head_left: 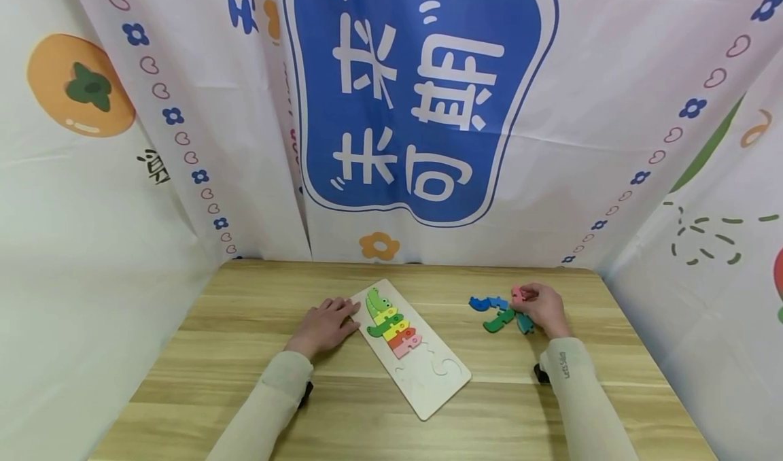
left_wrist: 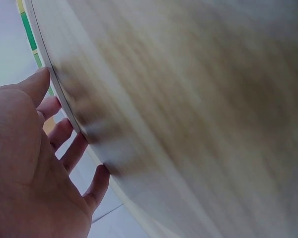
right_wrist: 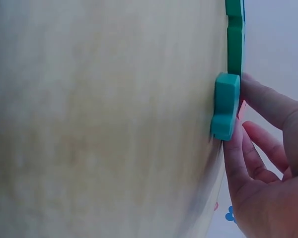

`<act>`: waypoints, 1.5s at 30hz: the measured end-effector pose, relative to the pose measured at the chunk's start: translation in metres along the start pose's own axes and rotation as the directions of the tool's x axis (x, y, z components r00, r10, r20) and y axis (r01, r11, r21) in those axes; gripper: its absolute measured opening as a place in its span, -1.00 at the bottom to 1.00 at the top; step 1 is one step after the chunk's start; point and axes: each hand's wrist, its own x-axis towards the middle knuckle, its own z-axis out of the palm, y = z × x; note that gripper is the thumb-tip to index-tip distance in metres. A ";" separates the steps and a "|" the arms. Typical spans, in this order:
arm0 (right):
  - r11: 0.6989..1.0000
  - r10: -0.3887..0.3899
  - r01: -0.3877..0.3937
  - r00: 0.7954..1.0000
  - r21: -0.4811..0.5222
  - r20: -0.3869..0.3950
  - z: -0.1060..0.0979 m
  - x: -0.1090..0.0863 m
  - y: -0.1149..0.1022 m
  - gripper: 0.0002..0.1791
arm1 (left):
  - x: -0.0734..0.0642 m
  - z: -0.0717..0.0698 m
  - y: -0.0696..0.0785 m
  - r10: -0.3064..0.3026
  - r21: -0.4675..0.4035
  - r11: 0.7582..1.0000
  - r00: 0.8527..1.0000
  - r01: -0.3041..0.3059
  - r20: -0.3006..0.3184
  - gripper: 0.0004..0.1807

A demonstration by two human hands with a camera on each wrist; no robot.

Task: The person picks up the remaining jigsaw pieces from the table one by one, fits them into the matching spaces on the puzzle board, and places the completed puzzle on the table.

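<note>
Pink piece (head_left: 516, 293) at fingertips of right hand (head_left: 546, 309), seemingly pinched

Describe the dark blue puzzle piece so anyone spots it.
On the wood-grain table, right of the pale wooden crocodile puzzle board, lie loose coloured pieces. Leftmost among them is the rounded dark blue puzzle piece, darker than the light blue piece beside it.

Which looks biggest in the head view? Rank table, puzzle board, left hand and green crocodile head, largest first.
1. Table
2. Puzzle board
3. Left hand
4. Green crocodile head
</note>
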 end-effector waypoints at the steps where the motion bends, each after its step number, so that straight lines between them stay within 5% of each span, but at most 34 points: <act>1: 1.000 0.001 -0.001 1.000 0.005 0.000 0.000 0.000 0.000 -0.38 | 0.000 0.000 0.000 -0.001 -0.002 1.000 1.000 0.001 0.000 -0.41; 13: 0.983 0.052 -0.056 0.998 0.173 0.031 -0.006 -0.003 -0.002 -0.35 | 0.001 0.001 0.000 0.001 -0.001 1.000 1.000 -0.001 -0.005 -0.41; 22: 0.903 0.136 -0.171 0.984 0.394 0.116 -0.008 -0.005 -0.002 -0.37 | 0.002 0.000 0.000 0.000 0.007 1.000 1.000 0.000 -0.007 -0.42; 45: 0.846 0.120 -0.168 0.985 0.505 0.127 -0.005 0.000 0.005 -0.14 | 0.002 0.000 -0.001 -0.008 0.007 1.000 1.000 0.008 0.014 -0.40</act>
